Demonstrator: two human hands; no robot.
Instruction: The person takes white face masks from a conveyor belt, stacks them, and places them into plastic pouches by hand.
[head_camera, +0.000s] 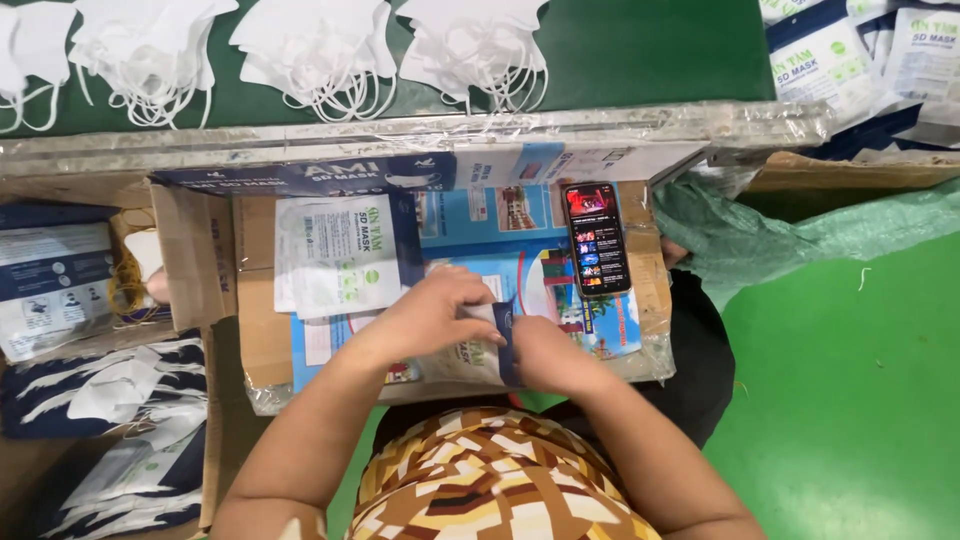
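Your left hand (435, 305) curls its fingers down over the top of a flat white plastic mask packet with a dark blue edge (488, 345), which lies on the colourful printed board (620, 335) in front of you. Your right hand (550, 355) pinches the packet's blue end from the right. Just beyond, a black smartphone (596, 238) leans with its screen lit.

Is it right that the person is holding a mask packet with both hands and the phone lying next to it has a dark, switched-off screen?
Not quite. The phone is switched on: the head view shows its screen lit with small colourful pictures. The rest holds: the left hand and the right hand both grip the mask packet, and the phone lies just beside it on the cardboard work surface.
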